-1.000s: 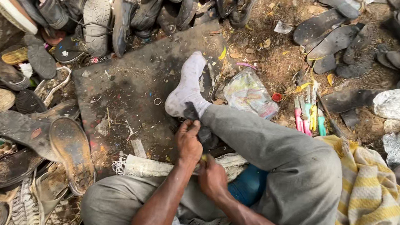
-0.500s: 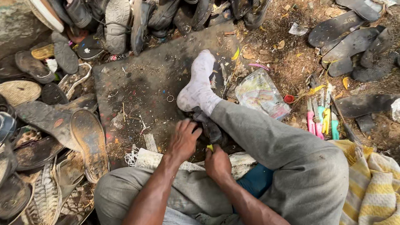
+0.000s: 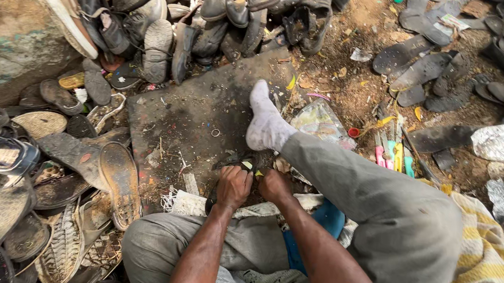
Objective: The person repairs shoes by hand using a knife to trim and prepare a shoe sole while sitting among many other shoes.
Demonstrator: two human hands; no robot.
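Now both hands clamp a dark shoe piece (image 3: pixel 243 164) at the slab's (image 3: pixel 193 117) near edge, left hand (image 3: pixel 233 186), right hand (image 3: pixel 274 185); a slip could nick fingers.

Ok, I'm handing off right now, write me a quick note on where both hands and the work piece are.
Left hand: closed on the near end of the dark shoe piece, pressing it down.
Right hand: beside the left, fingers pinching the same piece; whether it holds a tool cannot be told.
The piece lies on the dark work slab, just below the socked foot.
Coloured tools lie on the ground to the right, untouched.
Done and left: no finished repair is visible; the piece sits under both hands.
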